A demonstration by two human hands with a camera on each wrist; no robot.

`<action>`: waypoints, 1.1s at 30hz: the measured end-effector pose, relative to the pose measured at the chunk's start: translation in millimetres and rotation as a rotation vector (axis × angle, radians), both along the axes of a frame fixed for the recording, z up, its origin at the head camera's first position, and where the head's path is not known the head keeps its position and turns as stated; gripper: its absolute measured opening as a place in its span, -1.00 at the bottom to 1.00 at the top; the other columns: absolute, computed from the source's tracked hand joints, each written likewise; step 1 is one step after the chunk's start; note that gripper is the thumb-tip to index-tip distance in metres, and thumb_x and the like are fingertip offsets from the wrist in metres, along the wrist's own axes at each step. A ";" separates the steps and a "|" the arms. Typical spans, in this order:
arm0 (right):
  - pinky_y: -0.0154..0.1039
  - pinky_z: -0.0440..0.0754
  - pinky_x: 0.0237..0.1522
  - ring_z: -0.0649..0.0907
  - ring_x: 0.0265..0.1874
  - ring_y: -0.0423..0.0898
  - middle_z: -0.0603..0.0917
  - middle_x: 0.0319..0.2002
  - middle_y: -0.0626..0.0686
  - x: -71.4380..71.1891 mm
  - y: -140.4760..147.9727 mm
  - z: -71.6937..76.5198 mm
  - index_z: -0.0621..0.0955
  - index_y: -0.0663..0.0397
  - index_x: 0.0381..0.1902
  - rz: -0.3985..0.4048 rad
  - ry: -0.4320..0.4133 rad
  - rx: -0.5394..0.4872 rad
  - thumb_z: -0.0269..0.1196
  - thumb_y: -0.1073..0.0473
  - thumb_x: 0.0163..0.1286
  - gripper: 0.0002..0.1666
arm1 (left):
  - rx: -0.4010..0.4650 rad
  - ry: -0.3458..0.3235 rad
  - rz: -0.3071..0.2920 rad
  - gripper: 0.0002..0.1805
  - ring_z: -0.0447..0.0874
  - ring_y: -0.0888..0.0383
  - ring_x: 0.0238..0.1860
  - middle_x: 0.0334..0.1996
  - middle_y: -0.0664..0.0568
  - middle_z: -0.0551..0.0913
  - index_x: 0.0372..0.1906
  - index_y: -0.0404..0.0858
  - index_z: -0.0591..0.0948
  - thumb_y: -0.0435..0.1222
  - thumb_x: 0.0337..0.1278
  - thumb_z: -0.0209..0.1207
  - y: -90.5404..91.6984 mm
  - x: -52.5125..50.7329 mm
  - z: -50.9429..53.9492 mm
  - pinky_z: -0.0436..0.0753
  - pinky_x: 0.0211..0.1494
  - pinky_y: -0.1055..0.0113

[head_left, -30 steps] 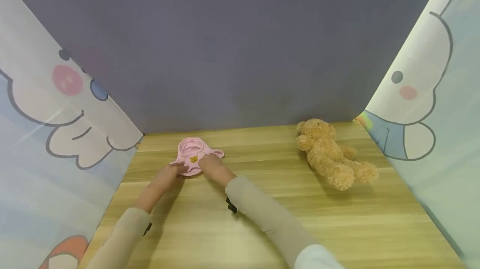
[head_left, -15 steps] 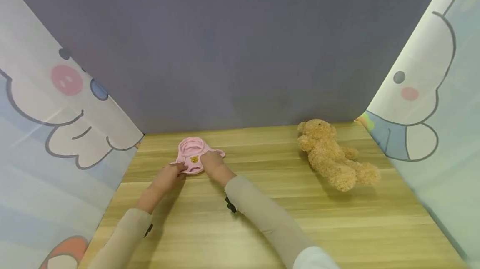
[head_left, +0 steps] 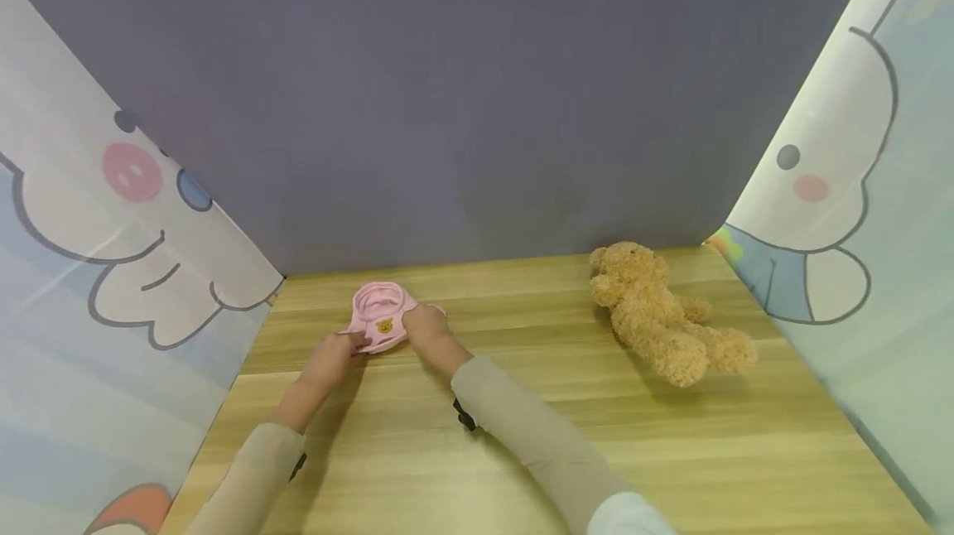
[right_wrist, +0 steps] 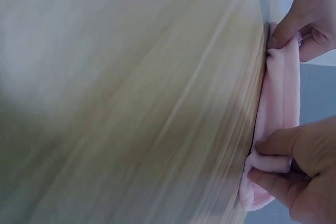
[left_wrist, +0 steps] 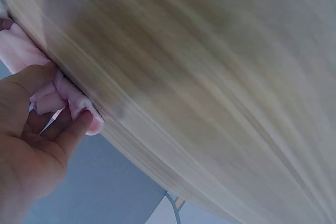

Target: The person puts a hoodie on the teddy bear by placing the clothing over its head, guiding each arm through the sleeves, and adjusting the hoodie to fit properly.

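Note:
A small pink doll's top (head_left: 378, 321) with a bear patch on its front lies toward the back left of the wooden table, neck opening facing away. At its lower left edge my left hand (head_left: 331, 359) pinches the cloth between thumb and fingers. My right hand (head_left: 431, 338) grips the right side, covering part of the sleeve there. In the left wrist view, folds of pink cloth (left_wrist: 50, 98) bunch between the left fingers. The right wrist view shows the pink hem (right_wrist: 281, 93) stretched between both hands, close to the tabletop.
A curly tan teddy bear (head_left: 647, 311) lies on its back at the right of the table (head_left: 507, 419). A dark grey panel (head_left: 477, 104) stands behind the table. Cartoon-printed sheets (head_left: 820, 187) hang along both sides.
My right hand has shifted slightly right, covering more of the right sleeve. The gap at the lower hem looks narrower. The teddy bear stays where it was; the head view has tipped slightly.

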State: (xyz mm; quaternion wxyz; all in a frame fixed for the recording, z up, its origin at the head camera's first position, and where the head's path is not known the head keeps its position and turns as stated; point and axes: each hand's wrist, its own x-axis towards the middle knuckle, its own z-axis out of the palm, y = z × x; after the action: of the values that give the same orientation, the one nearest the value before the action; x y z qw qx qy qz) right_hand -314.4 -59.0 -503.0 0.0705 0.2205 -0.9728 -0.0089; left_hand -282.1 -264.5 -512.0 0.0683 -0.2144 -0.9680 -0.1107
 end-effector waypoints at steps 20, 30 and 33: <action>-0.28 0.71 -0.29 0.75 -0.29 -0.10 0.80 -0.24 -0.02 -4.0 16.9 -6.0 0.79 -0.14 -0.15 0.101 -0.036 -0.151 0.24 0.18 0.47 -0.81 | 0.020 0.009 0.038 -0.84 0.78 -0.20 -0.25 -0.24 -0.19 0.79 -0.15 -0.33 0.76 -0.44 0.16 0.37 -2.9 -4.6 0.9 0.73 -0.22 -0.07; -0.34 0.67 -0.29 0.73 -0.28 -0.14 0.79 -0.18 -0.02 -5.0 23.0 -0.7 0.78 -0.07 -0.05 0.092 -0.135 -0.211 0.21 0.23 0.48 -0.76 | 0.062 0.038 0.040 -0.79 0.77 -0.20 -0.23 -0.18 -0.20 0.78 -0.08 -0.33 0.72 -0.46 0.17 0.35 2.9 -3.0 3.3 0.71 -0.21 -0.11; -0.33 0.68 -0.30 0.73 -0.28 -0.14 0.79 -0.18 -0.01 -5.8 29.2 2.6 0.77 -0.07 -0.05 0.095 -0.145 -0.213 0.19 0.27 0.48 -0.74 | 0.093 0.055 0.038 -0.75 0.76 -0.22 -0.18 -0.13 -0.24 0.76 -0.03 -0.35 0.70 -0.49 0.17 0.32 6.8 -4.2 5.6 0.71 -0.17 -0.11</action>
State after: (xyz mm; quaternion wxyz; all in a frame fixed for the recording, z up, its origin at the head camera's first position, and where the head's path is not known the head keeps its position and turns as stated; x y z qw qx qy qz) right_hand -320.2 -29.7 -500.4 0.0233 0.2578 -0.9592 0.1138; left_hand -286.4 -257.7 -506.4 0.1067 -0.1956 -0.9635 -0.1483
